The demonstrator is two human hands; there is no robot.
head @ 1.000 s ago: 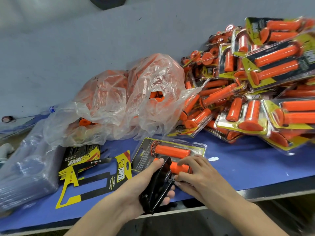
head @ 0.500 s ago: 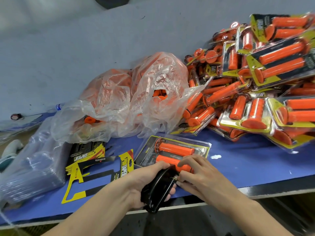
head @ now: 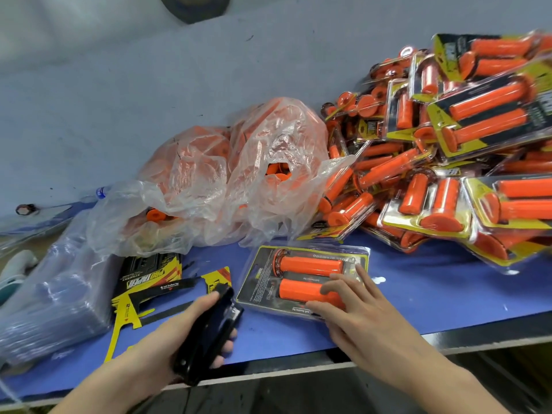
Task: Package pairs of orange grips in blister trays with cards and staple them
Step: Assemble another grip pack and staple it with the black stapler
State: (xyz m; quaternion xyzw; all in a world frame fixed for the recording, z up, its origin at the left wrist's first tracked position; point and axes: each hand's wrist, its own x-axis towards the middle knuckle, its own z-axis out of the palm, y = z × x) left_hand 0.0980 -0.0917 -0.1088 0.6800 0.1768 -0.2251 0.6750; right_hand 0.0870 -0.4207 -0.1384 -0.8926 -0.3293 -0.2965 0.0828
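A blister pack point(head: 301, 277) with two orange grips on a black and yellow card lies flat on the blue table point(head: 433, 297) near its front edge. My right hand point(head: 355, 312) rests on the pack's near right corner with fingers spread and nearly straight. My left hand point(head: 179, 333) grips a black stapler point(head: 209, 330), which is held just left of the pack, off it. Loose yellow and black cards point(head: 149, 294) lie to the left.
A large heap of finished packs point(head: 448, 162) fills the right back. Clear plastic bags of loose orange grips point(head: 227, 180) sit behind the pack. A stack of clear blister trays point(head: 50, 300) stands at the far left. A grey wall rises behind.
The stapler has come off the pack's near edge and moved left with my left hand. My right hand has let go of the edge and spread flat on the pack.
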